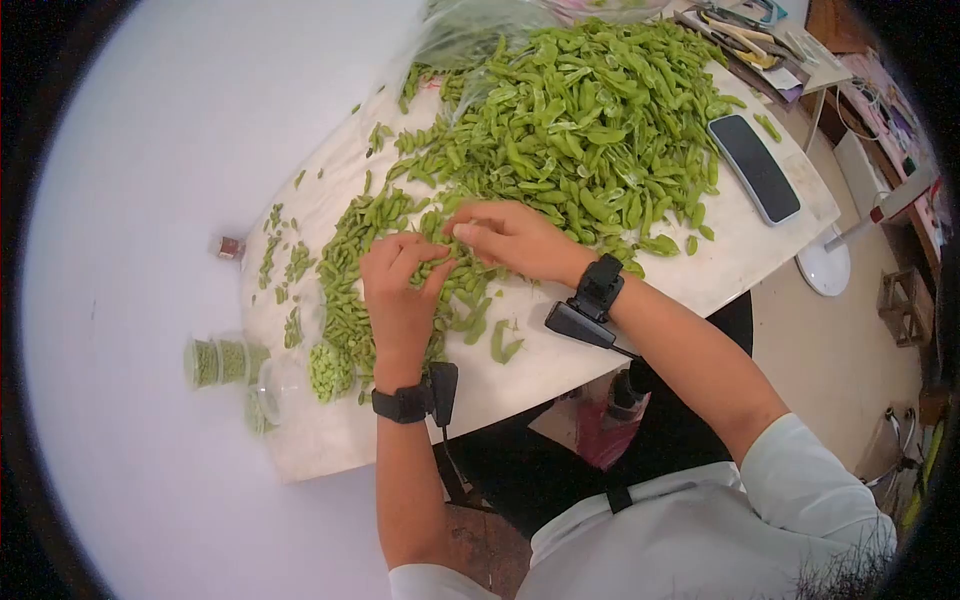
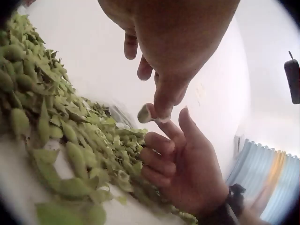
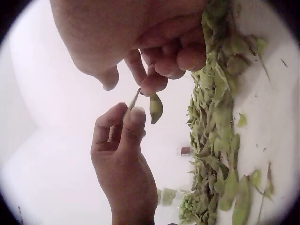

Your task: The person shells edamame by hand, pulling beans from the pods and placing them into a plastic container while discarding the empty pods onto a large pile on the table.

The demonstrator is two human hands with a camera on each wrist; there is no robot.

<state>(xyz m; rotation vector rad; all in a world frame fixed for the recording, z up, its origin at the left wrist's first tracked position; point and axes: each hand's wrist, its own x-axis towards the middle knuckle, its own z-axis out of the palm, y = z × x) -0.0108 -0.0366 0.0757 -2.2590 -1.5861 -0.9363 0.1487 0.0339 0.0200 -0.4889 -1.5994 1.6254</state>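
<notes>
My left hand (image 1: 403,300) pinches a green bean pod (image 3: 156,108) between thumb and index finger. The pod looks split, its pale inside showing in the left wrist view. Facing it, my right hand (image 1: 520,242) has fingertips at the pod's other end; its thumb stands apart from them and the other fingers bend loosely. Both hands are above the table, over a heap of small pods (image 1: 350,245). Beside my left wrist, shelled green beans (image 1: 330,372) fill a clear container.
A large pile of pods (image 1: 600,120) covers the table's far side, next to a clear plastic bag (image 1: 470,40). A phone (image 1: 755,168) lies to the right. Clear tubs of beans (image 1: 230,360) stand at the left, and a small reddish box (image 1: 230,247) is behind them.
</notes>
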